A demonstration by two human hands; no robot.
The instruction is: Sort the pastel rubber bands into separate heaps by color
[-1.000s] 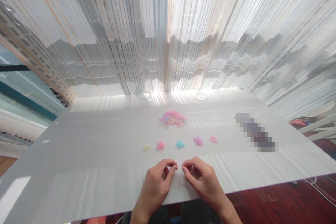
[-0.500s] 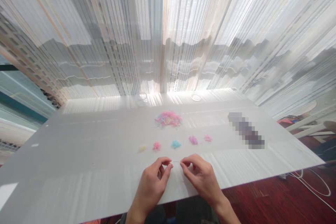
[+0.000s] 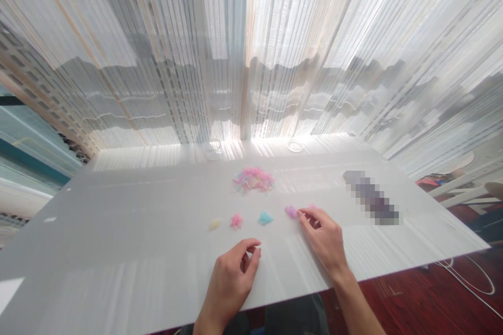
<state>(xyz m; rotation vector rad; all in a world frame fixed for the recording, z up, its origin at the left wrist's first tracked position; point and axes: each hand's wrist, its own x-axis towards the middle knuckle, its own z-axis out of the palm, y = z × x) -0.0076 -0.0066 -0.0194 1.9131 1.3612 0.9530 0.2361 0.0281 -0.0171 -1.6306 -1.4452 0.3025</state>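
Purple pile [image 3: 291,212] just beside the right fingers [image 3: 308,224], tips nearly together, hold unclear; left fingers [image 3: 249,244] slightly apart, empty

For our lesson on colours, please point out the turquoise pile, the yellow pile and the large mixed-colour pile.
Turquoise pile [image 3: 265,218]: head view, middle of the pile.
Yellow pile [image 3: 215,224]: head view, middle of the pile.
Large mixed-colour pile [image 3: 254,179]: head view, near its centre.

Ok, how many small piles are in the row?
5, left to right: yellow pile, pink pile, blue pile, purple pile by the right hand, pale pink pile partly hidden behind that hand.
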